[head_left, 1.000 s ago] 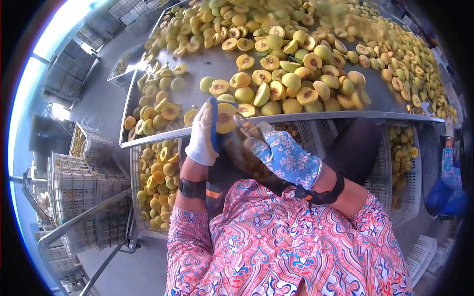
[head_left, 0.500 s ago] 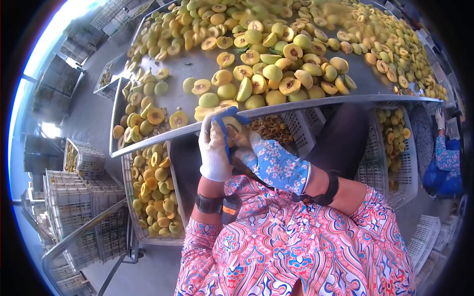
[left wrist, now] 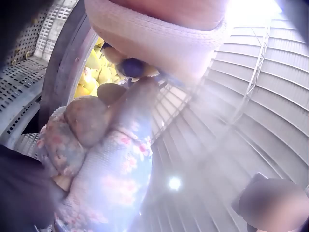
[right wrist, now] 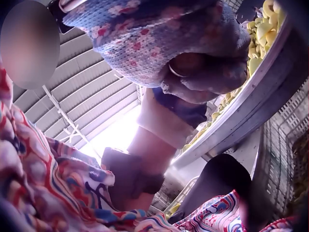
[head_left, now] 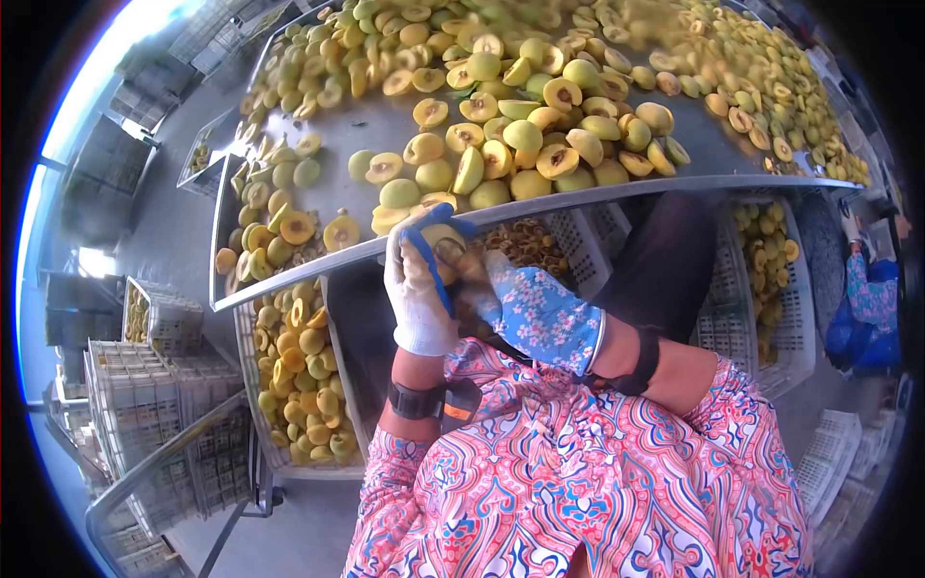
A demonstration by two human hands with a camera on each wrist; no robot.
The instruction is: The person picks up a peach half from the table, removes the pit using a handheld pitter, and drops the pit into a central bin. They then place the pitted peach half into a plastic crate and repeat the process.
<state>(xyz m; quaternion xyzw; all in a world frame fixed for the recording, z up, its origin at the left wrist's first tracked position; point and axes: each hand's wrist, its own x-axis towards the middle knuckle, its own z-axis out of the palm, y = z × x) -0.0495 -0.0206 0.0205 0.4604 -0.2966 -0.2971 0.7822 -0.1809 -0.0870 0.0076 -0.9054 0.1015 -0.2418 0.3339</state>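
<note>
In the head view my left hand (head_left: 420, 289), in a white glove with a blue palm, cups a yellow peach half (head_left: 440, 237) just below the table's front edge. Blue fingers curl over the fruit's far side. My right hand (head_left: 544, 313), in a blue flowered glove, grips a small pitting tool with a curved metal loop (head_left: 450, 250), its end at the cut face. The gloved fingers largely hide the tool. From the right wrist, a curved metal edge (right wrist: 175, 72) shows inside the flowered glove. The left wrist view shows the flowered glove (left wrist: 111, 169) close under the white cuff.
A metal table (head_left: 371, 135) carries heaps of halved peaches (head_left: 520, 135). Below its edge stand a crate of peach halves (head_left: 308, 376), a crate of brown pits (head_left: 525, 246) and another peach crate (head_left: 766, 260). Stacked crates (head_left: 154, 414) and a metal rail (head_left: 164, 448) are at left; another person (head_left: 872, 299) at right.
The hands have come together and slightly nearer the body, the metal loop moving from beside the peach half onto its cut face. Over the last half second they barely shift.
</note>
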